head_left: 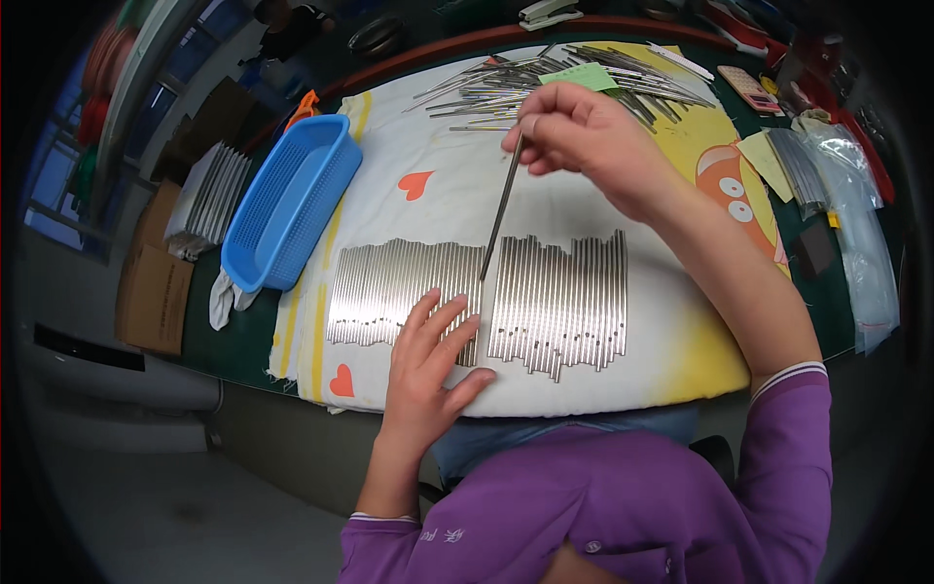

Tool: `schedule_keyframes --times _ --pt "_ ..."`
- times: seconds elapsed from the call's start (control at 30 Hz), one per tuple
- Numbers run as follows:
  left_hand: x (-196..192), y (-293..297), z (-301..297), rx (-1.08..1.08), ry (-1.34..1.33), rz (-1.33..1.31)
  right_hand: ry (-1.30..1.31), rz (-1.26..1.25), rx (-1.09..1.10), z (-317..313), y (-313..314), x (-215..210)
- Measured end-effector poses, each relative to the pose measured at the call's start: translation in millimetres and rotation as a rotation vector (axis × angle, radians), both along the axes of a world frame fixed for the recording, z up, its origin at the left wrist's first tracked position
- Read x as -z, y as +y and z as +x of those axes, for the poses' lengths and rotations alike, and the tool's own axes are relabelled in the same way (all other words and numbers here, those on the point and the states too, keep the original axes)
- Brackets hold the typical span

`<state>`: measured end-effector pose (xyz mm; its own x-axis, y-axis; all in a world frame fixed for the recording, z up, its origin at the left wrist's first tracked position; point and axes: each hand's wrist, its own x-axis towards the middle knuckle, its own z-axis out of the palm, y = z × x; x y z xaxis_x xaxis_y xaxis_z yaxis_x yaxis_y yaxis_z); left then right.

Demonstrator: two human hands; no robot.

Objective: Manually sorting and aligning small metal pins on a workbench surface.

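My right hand (574, 131) pinches the upper end of a thin metal rod (501, 209), which hangs slanting down over the cloth. The rod's lower tip is at the gap between two rows of metal rods laid side by side. On the left row (389, 282) rests my left hand (428, 355), palm down with its fingers spread. The right row (559, 297) has uneven ends and lies beside it. Dark marks cross both rows near their lower ends. Beyond my right hand, a loose heap of rods (477, 102) lies crisscrossed with a green paper slip (581, 76) on it.
A white and yellow padded cloth (428, 209) covers the green table. A blue plastic basket (297, 200) stands at its left, near a cardboard box (156, 282) and stacked panels (206, 200). At the right are a pink calculator (749, 90) and clear plastic bags (861, 253).
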<state>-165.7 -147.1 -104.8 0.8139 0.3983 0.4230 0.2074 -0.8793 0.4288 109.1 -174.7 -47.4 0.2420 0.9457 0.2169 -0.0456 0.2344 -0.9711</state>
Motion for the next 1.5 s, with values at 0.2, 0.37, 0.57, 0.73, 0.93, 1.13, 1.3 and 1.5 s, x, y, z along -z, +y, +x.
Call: schedule_keyframes --times 0.2,0.37,0.57,0.73,0.93,1.13,1.3,1.5 --pt "-10 -9 21 0.078 0.150 0.047 -0.088 0.127 0.367 67 5 14" --pt "-8 -15 23 0.022 0.161 0.052 -0.304 0.077 0.412 90 5 23" --pt "-19 -24 35 0.002 0.248 0.141 -0.314 0.030 0.379 95 6 28" --pt "-25 -40 65 0.337 0.386 0.073 -0.288 -0.029 0.335 96 1 20" --pt "-19 -43 77 0.399 0.416 0.062 -0.194 -0.021 0.325 106 4 31" --pt "-24 -43 82 0.379 0.353 0.081 -0.077 -0.053 0.372 112 -1 28" --pt "-25 -48 91 0.421 0.338 0.121 -0.004 -0.078 0.417 121 -3 30" --pt "-16 -44 89 0.386 0.251 0.146 0.091 -0.114 0.459 127 -1 37"
